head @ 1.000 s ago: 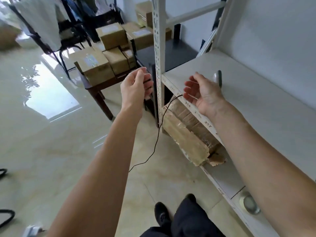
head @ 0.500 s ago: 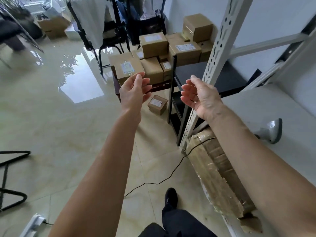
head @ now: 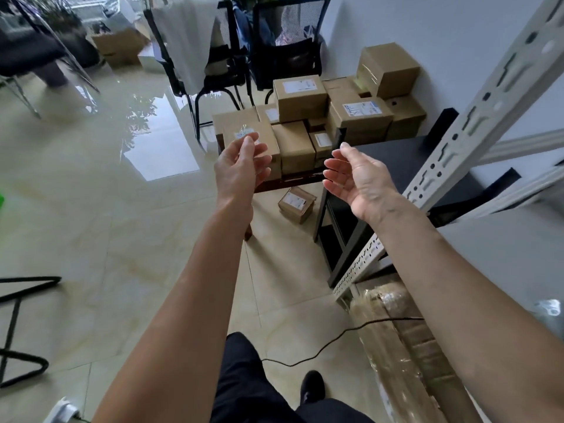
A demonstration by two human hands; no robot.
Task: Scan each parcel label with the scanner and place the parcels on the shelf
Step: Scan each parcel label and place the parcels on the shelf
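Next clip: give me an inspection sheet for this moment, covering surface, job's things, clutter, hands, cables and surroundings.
Surface: pale shelf board at right, bare where visible; glossy tiled floor.
Job's things: labelled cardboard parcels stacked on a low table; one small parcel on the floor; something pale at the right edge, possibly the scanner, too cut off to tell.
Clutter: taped brown bundle under the shelf.
Hands: left hand and right hand both raised, fingers relaxed, no grip on anything.
Cables: thin black cable runs across the floor and over the bundle.
Surroundings: black chairs, white cloth draped on one, white wall.
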